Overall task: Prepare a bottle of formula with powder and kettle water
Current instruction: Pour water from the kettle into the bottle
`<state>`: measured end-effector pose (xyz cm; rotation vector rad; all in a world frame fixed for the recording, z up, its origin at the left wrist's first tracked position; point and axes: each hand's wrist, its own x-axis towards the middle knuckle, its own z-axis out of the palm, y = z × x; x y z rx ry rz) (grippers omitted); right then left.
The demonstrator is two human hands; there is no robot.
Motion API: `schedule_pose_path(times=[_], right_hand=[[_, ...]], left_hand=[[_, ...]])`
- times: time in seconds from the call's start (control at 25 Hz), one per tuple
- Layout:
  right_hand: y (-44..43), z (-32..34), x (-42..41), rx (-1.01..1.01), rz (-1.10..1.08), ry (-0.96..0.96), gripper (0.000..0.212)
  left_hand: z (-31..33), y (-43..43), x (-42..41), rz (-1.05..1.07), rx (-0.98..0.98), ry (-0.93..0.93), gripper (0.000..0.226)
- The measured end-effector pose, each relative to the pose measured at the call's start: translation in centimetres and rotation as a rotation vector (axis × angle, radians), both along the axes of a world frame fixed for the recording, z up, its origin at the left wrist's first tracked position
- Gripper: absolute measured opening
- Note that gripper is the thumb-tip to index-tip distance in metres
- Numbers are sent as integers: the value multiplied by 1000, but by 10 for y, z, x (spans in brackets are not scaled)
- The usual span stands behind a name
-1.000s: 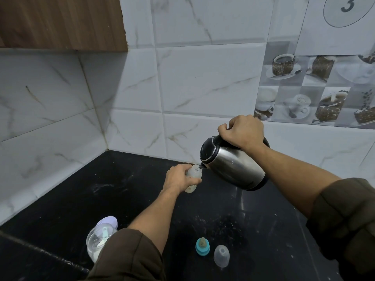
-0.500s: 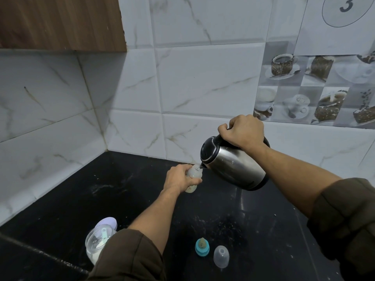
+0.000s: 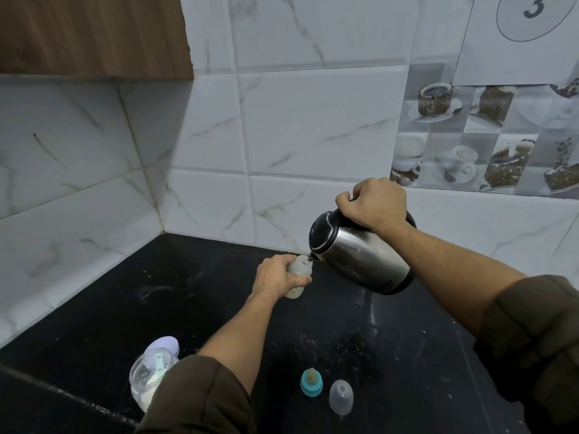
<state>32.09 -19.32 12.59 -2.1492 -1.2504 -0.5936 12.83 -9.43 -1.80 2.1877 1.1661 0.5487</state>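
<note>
The small clear plastic baby bottle (image 3: 301,268) is upright and low over the black stone table (image 3: 125,292). I cannot tell if its bottom touches the table. Its top is open and it looks cloudy white inside.

The left hand (image 3: 275,275) holds the bottle from the left side, with its fingers (image 3: 300,280) curled tight round the middle.

Just to the right of the bottle is the shiny steel kettle with a black lid (image 3: 360,258). It is tipped over to the left, and its little spout is right at the bottle's open mouth. The right hand (image 3: 372,203) is above the bottle and to the right. Its fingers are clenched round the kettle's black handle.

Nearer to the person than the bottle, on the table, stands a teal screw ring with a brownish teat (image 3: 311,383). A clear round bottle cap (image 3: 341,397) stands just beside the ring.

Far to the left of the bottle and close to the person is a clear round tub of white powder (image 3: 150,375) with a pale green scoop inside. A sleeve hides part of it. A pale purple lid (image 3: 164,344) lies touching the tub.

Behind the bottle is a wall of white marble tiles (image 3: 313,126).
</note>
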Motion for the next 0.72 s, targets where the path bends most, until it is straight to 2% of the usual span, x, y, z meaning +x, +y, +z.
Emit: schedule_pose_path(times=[0.72], right_hand=[[4,1,-3,-1,-11,-15,42]], left_hand=[[-2,5,-1,3,-6,-14,48]])
